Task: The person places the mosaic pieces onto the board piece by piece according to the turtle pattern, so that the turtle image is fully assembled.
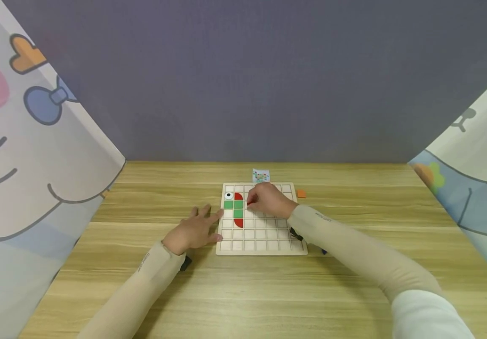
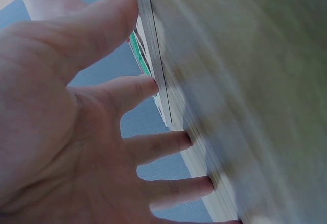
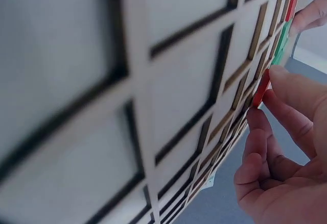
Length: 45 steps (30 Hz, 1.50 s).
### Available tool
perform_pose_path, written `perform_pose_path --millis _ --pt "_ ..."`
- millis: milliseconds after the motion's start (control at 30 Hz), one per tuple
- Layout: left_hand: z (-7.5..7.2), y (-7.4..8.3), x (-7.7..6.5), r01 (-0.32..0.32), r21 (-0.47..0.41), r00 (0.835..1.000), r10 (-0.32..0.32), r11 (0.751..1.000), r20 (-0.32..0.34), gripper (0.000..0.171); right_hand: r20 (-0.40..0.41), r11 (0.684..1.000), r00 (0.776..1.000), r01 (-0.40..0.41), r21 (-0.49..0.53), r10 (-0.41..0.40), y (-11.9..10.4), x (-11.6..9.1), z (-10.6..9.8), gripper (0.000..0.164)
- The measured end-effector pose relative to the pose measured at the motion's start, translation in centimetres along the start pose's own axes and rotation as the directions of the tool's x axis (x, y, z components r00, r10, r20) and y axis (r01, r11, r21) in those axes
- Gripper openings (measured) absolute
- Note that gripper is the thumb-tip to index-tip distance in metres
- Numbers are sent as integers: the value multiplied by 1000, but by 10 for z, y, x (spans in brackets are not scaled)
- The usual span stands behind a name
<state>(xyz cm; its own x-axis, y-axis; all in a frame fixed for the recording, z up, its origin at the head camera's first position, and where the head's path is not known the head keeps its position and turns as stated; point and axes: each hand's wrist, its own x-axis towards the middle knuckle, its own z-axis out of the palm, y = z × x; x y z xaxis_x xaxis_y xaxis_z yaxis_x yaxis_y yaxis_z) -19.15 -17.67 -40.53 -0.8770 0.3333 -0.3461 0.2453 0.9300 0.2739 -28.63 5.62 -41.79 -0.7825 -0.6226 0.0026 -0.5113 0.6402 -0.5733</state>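
A wooden grid board [image 1: 260,246] lies on the table. My right hand [image 1: 270,200] is over its upper middle and pinches a small red piece [image 3: 261,88] between thumb and fingers, at the grid's surface. To the left of that hand, the board's squares hold a white eye tile [image 1: 228,195], a red rounded piece [image 1: 238,196], several green tiles [image 1: 238,213] and a lower red rounded piece [image 1: 238,223]. My left hand [image 1: 196,230] lies spread at the board's left edge, thumb and index finger touching it, the other fingers on the table.
Behind the board lies a small picture card [image 1: 261,175]. An orange tile [image 1: 301,193] sits by the board's right edge. A dark blue piece [image 1: 324,251] shows partly from under the right forearm. The wooden table [image 1: 243,296] meets a grey wall [image 1: 243,94] at the back.
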Motion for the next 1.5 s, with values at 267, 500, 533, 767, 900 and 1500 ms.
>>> perform_pose_path --millis 267,500,533,767,900,1500 --pt "0 0 0 1 10 1000 -1 1000 2 74 9 999 999 -39 -13 39 -2 1 0 6" --pt "0 0 1 -5 14 1000 5 1000 -1 74 -6 998 1000 17 -67 -18 -3 1 0 6" --pt "0 0 1 -5 13 1000 5 1000 0 74 -6 997 1000 20 -68 -20 -3 1 0 6" --pt "0 1 1 4 17 1000 -5 1000 8 75 -17 999 1000 -15 -50 14 -3 1 2 5" --pt "-1 1 1 1 21 1000 -1 1000 5 74 -40 997 999 3 -75 -6 -2 3 5 5" --pt "0 0 1 -11 20 1000 11 1000 0 74 -90 993 993 62 -100 -71 27 -19 -27 12"
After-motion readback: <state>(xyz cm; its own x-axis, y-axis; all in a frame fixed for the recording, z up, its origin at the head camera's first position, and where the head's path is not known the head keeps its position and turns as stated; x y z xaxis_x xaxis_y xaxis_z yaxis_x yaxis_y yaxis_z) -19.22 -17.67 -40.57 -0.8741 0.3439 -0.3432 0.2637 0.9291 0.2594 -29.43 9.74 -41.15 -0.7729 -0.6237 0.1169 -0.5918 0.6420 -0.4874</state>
